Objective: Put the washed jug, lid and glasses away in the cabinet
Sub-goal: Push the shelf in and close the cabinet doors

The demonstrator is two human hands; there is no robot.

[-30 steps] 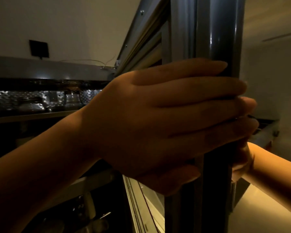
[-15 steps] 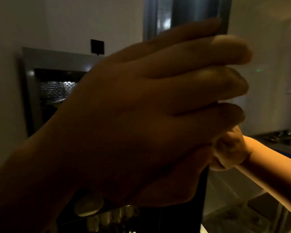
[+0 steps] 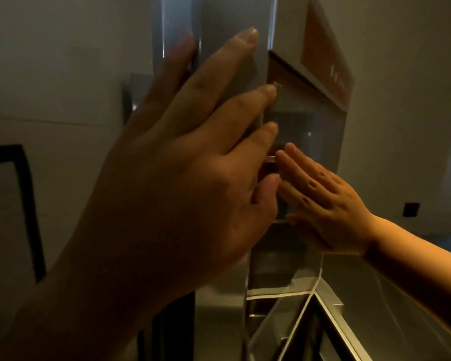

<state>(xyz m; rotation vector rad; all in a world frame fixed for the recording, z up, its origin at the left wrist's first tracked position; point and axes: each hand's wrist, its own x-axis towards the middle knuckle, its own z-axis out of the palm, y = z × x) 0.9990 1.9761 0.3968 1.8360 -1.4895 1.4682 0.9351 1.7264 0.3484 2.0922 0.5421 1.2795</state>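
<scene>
The cabinet door (image 3: 305,121) stands right in front of me, a tall glass panel in a grey metal frame, seen nearly edge-on in dim light. Its glass throws back soft reflections, and a brownish strip (image 3: 323,53) with small pale marks runs along the top of it. I cannot see the jug, the lid or the glasses anywhere; whatever sits behind the glass is too dark to make out.

My left hand (image 3: 182,178) fills the middle of the view, flat against the door's near frame (image 3: 229,27), fingers straight and slightly fanned, the fingertips (image 3: 270,91) reaching the frame's edge where the glass begins. It holds nothing; it only presses. My right hand (image 3: 326,204) comes in from the lower right, also flat, its straight fingers laid on the glass pane and pointing toward the left hand. The tips of the two hands nearly meet at the frame's edge, and I cannot tell whether they touch.

Below the hands, a pale line (image 3: 279,294) crosses the foot of the glass, and a light-edged ledge (image 3: 331,316) angles away to the lower right. On the far left, a dark-framed panel (image 3: 24,199) hangs on the grey wall (image 3: 63,74). On the right wall, a small dark square plate (image 3: 411,209) sits well apart from the door.
</scene>
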